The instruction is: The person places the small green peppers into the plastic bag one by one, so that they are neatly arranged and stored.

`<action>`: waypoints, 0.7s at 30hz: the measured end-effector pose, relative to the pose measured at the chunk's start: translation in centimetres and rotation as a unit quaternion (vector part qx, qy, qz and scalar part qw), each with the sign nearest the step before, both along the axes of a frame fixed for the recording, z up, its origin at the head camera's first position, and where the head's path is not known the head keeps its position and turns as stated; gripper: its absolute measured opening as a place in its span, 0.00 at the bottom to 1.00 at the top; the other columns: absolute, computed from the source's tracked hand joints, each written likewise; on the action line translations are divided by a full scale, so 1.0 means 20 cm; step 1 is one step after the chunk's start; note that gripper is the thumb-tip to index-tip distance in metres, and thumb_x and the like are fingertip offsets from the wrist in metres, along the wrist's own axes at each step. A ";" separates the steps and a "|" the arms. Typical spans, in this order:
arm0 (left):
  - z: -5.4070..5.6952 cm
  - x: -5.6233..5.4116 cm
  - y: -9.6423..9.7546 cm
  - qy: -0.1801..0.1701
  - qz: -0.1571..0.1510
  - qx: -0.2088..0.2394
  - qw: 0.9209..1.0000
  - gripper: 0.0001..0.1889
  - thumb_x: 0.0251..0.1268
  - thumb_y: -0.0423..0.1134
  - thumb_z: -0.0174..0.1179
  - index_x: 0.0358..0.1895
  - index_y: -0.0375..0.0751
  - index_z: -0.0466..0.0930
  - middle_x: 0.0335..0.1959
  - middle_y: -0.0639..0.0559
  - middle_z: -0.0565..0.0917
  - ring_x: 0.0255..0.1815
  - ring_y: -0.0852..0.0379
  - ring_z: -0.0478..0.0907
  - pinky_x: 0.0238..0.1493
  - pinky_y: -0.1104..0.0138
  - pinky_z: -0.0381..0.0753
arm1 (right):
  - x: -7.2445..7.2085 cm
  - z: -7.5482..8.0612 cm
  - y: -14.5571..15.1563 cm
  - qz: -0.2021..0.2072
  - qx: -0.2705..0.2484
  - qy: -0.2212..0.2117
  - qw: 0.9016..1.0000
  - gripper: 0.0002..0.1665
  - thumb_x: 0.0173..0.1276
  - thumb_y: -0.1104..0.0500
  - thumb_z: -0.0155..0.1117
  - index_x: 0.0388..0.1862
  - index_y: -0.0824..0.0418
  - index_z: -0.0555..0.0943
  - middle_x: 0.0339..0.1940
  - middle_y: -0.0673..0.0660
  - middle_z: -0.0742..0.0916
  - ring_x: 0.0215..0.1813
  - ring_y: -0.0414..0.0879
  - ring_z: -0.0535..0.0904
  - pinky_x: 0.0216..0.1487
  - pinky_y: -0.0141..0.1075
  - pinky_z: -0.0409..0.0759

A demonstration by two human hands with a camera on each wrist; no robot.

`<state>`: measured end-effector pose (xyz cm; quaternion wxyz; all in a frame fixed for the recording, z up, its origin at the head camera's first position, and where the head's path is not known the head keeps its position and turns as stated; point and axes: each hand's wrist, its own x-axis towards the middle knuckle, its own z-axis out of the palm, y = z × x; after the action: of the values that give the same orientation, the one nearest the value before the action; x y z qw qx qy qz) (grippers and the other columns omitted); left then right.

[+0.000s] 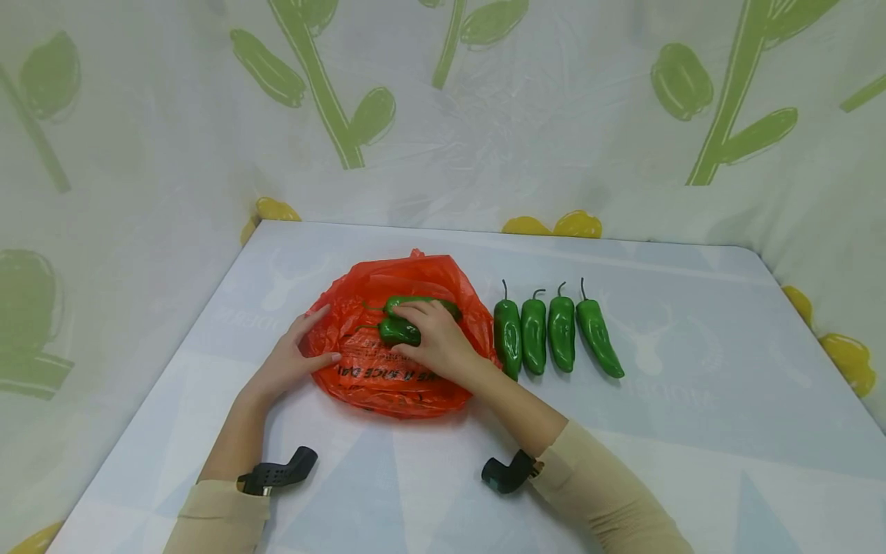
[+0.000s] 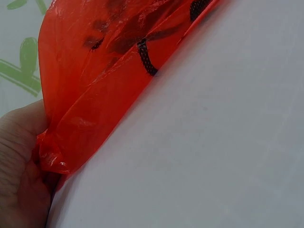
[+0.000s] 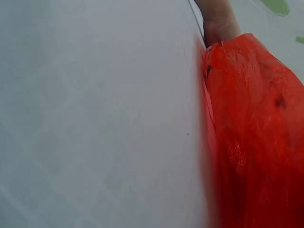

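Observation:
A red plastic bag [image 1: 408,273] with dark printing lies spread on the table, its mouth facing up. Two green peppers show in it: one toward the back [image 1: 443,306] and a nearer one [image 1: 399,332]. My right hand [image 1: 439,342] reaches over the bag and grips the nearer pepper between thumb and fingers; part of that pepper is hidden under the hand. At the bag's left edge, my left hand [image 1: 291,360] rests with thumb and fingers spread against the plastic. The left wrist view shows the bag [image 2: 90,95] touching this hand.
Several green peppers stand in a row just right of the bag, stems away from me, the rightmost pepper [image 1: 599,338] slanting. They lie on the pale patterned table [image 1: 692,431]. A printed cloth [image 1: 554,138] hangs behind the table.

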<state>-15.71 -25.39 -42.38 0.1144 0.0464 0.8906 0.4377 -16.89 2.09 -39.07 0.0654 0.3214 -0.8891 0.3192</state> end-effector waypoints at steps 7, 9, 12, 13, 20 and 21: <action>0.01 0.01 0.00 -0.002 0.002 0.003 1.000 0.46 0.55 0.51 0.66 0.75 0.61 0.48 0.76 0.39 0.44 0.75 0.35 0.37 0.62 0.33 0.57 | 0.04 0.03 0.02 0.005 -0.018 0.014 1.000 0.35 0.54 0.55 0.74 0.60 0.62 0.75 0.59 0.57 0.79 0.61 0.53 0.71 0.61 0.45 0.73; 0.01 0.01 0.00 -0.003 0.002 0.002 1.000 0.46 0.55 0.51 0.66 0.75 0.61 0.48 0.76 0.38 0.44 0.75 0.34 0.37 0.62 0.33 0.58 | 0.05 0.04 0.02 0.005 -0.020 0.025 0.999 0.35 0.54 0.55 0.75 0.60 0.62 0.76 0.59 0.57 0.80 0.60 0.52 0.72 0.59 0.44 0.74; 0.01 0.01 0.00 -0.001 0.000 0.002 1.000 0.46 0.55 0.51 0.66 0.75 0.60 0.48 0.76 0.39 0.44 0.75 0.34 0.37 0.62 0.33 0.56 | 0.07 0.05 0.04 0.005 -0.026 0.036 0.999 0.35 0.54 0.56 0.75 0.60 0.62 0.76 0.59 0.57 0.80 0.59 0.52 0.72 0.58 0.42 0.76; 0.01 0.01 0.00 -0.001 0.000 0.002 1.000 0.46 0.55 0.51 0.66 0.75 0.60 0.48 0.76 0.38 0.44 0.75 0.34 0.37 0.62 0.33 0.56 | 0.07 0.05 0.05 0.004 -0.028 0.037 0.999 0.35 0.54 0.56 0.75 0.60 0.62 0.75 0.59 0.57 0.80 0.59 0.52 0.72 0.57 0.42 0.76; 0.00 0.00 -0.01 0.004 -0.005 0.000 1.000 0.46 0.55 0.52 0.66 0.75 0.60 0.49 0.76 0.40 0.45 0.75 0.35 0.37 0.64 0.32 0.52 | 0.08 0.05 0.11 0.003 -0.046 0.035 0.998 0.37 0.52 0.55 0.76 0.61 0.64 0.75 0.59 0.57 0.79 0.58 0.51 0.72 0.57 0.41 0.77; 0.00 0.00 -0.01 0.004 -0.006 0.000 1.000 0.46 0.55 0.52 0.66 0.75 0.60 0.49 0.76 0.40 0.45 0.75 0.35 0.37 0.64 0.32 0.52 | 0.08 0.05 0.12 0.004 -0.050 0.032 0.998 0.37 0.52 0.55 0.76 0.61 0.64 0.75 0.59 0.57 0.79 0.58 0.50 0.72 0.56 0.41 0.77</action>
<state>-15.77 -25.50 -42.44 0.1130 0.0535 0.8907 0.4371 -15.35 4.45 -38.10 0.1085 0.3314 -0.8680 0.3534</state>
